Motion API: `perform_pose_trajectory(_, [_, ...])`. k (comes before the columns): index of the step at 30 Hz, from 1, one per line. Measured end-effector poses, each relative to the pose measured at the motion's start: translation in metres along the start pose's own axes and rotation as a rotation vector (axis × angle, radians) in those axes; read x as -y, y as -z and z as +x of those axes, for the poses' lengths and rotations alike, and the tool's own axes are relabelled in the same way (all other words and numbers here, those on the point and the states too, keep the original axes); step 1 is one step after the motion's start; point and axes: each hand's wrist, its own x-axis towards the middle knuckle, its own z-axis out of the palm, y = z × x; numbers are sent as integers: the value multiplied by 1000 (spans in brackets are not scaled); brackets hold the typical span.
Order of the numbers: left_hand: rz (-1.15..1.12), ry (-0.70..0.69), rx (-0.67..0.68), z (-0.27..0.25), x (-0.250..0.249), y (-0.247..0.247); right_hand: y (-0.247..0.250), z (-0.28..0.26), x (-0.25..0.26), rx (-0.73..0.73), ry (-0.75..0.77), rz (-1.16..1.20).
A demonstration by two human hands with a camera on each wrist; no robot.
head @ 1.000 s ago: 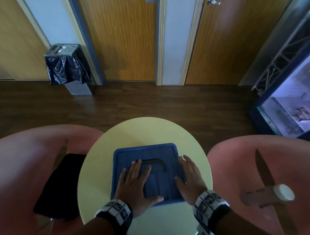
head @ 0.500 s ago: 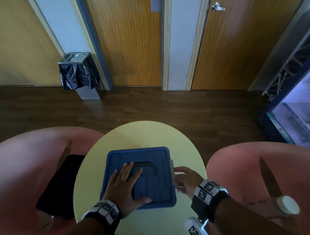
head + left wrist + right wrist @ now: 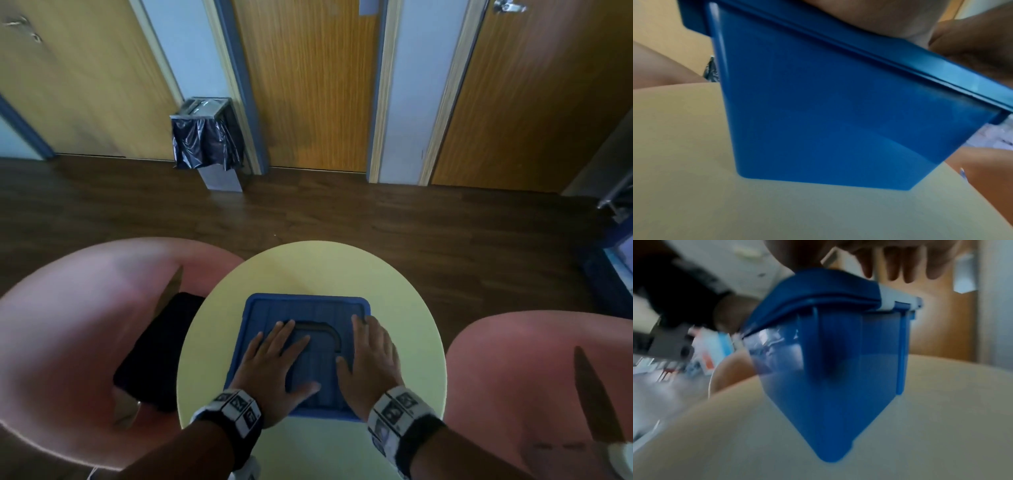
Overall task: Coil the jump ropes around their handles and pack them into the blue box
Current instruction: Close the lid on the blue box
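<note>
Blue box [image 3: 310,308] under both flat hands

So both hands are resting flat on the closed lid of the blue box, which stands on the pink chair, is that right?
Not quite: the blue box stands on the round yellow table, not on a pink chair; the head view shows it. The rest holds: the left hand and the right hand both lie flat on its closed lid.
</note>
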Motion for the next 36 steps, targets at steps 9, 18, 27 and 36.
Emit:
perform_pose_trajectory(9, [-836, 931, -112, 20, 30, 20, -20, 4, 0, 147, 276, -402])
perform_pose_trajectory(18, [-944, 791, -379, -7, 58, 12, -27, 8, -8, 164, 266, -478])
perform_pose_trajectory(27, [-1333, 707, -145, -5, 79, 7, -18, 22, -9, 146, 325, -458])
perform_pose_trajectory(36, [-752, 590, -122, 19, 73, 23, -14, 32, -8, 150, 287, -448])
